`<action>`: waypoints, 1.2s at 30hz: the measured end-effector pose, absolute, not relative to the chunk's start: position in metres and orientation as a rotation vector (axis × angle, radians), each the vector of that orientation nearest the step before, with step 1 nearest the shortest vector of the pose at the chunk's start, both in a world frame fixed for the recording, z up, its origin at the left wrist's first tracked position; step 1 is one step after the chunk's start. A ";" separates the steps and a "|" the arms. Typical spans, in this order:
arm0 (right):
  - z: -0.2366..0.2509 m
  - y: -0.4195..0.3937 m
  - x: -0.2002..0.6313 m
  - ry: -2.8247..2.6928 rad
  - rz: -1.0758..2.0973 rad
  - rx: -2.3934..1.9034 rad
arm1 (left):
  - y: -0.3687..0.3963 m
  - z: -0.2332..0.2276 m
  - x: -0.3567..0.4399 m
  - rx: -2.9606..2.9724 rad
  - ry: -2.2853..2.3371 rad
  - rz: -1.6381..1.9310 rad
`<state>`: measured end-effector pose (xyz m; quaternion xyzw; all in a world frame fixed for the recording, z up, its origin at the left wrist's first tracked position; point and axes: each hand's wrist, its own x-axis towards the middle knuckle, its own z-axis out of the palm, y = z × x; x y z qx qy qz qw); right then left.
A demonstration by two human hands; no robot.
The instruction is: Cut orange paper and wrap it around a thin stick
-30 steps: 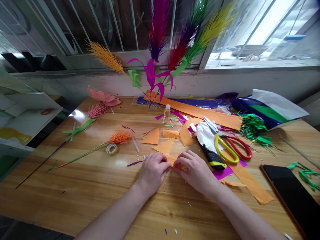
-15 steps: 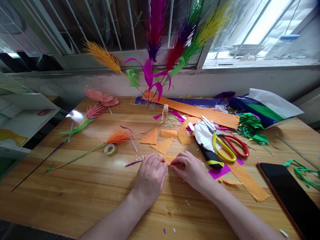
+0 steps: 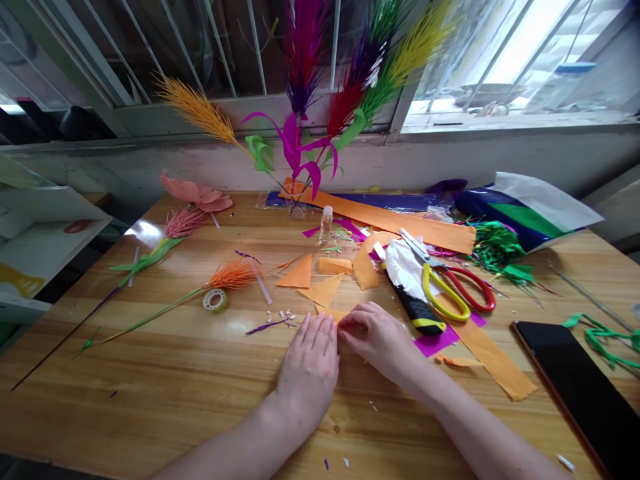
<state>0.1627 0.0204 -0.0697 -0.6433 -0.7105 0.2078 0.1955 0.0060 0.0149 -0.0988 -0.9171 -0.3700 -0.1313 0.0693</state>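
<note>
A: What is at the centre of the view?

B: A small piece of orange paper (image 3: 334, 313) lies on the wooden table (image 3: 175, 373), mostly hidden under two bare hands. The left hand (image 3: 309, 367) lies flat with fingers stretched out, pressing on it, not gripping. The right hand (image 3: 377, 339) curls beside it, fingertips pinched on the paper's edge.

A: Which step does that look like?

B: Likely pressing a fold or crease flat. The next move would call for keeping the edges lined up under the palm while the fingertips run along the fold.

A: What lies around the hands?

B: Just beyond are cut orange triangles (image 3: 324, 291). To the right, a black and yellow utility knife (image 3: 415, 308), then yellow and red scissors (image 3: 450, 288) on white tissue. A long orange strip (image 3: 400, 223) runs behind. A dark phone (image 3: 580, 383) sits far right. To the left lie a tape roll (image 3: 215, 300) and an orange paper flower stem (image 3: 200, 290). Bright paper plumes (image 3: 310, 73) stand by the window.
</note>
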 end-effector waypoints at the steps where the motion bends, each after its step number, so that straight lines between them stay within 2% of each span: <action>1: -0.069 0.020 0.163 -1.994 0.574 -1.806 | 0.014 -0.100 0.006 -2.740 -1.117 -0.392; 24: -0.069 0.021 0.163 -2.026 0.446 -1.868 | 0.014 -0.096 0.009 -2.754 -1.149 -0.238; 36: -0.077 0.023 0.164 -2.024 0.384 -1.857 | 0.021 -0.094 0.014 -2.873 -1.279 -0.324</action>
